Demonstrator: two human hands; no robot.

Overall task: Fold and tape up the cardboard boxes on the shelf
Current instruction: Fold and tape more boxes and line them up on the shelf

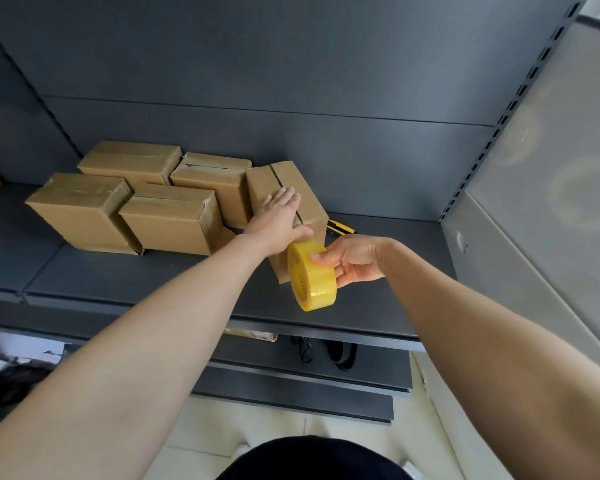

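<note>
Head view: left hand (279, 216) lies flat, fingers straight, pressing on top of the rightmost cardboard box (310, 199), which stands on the shelf (153, 278) just right of the four other boxes (170, 220); right hand (355, 259) grips the yellow tape roll (312, 275), fingers and thumb curled round its rim, at the box's near face. Judged step: taping the top seam. Keep the flaps pressed shut, draw the tape taut and straight along the centre slit, then smooth it down. Count: five boxes, four apparently taped; one roll; one yellow-black cutter (340, 227) beside the box
</note>
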